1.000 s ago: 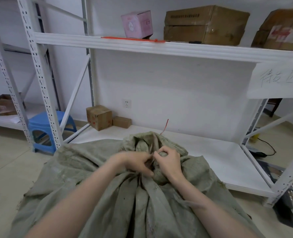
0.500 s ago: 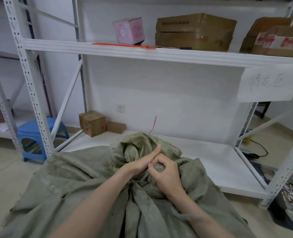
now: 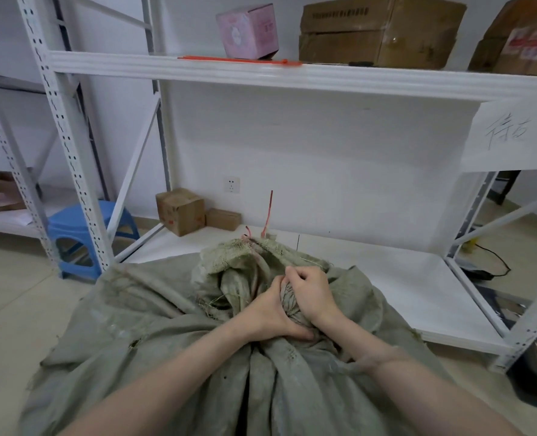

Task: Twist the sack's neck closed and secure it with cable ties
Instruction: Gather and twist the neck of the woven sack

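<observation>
Entry: sack closure, mid-procedure.

Landmark for all positions: the neck (image 3: 289,302) of the sack (image 3: 135,325).

- The sack, olive woven fabric, sits low centre in the head view, slumped wide below the neck. Its frayed mouth flops open just behind and left of the neck.
- The neck is gathered into a tight, ropy bunch; we read the twist as largely made.
- The left hand (image 3: 270,314) comes at the neck from the left, its fingers curled round the base of the bunch and clamped on it.
- The right hand (image 3: 312,294) sits on the right and top of the neck, fingers curled tight over the fabric, knuckles up. Both hands touch each other across the bunch.
- A red cable tie (image 3: 269,212) stands upright just behind the neck, with a second short red end (image 3: 247,231) beside it to the left. We cannot tell whether either is looped round the neck or cinched; the fabric hides their lower ends.
- Spare ties (image 3: 238,59), red, lie on the rack shelf well above and behind the neck.

Judgement: gathering and twisting are done and held by hand. Left to do: confirm or tighten a tie on the neck, likely add another, then release.
</observation>
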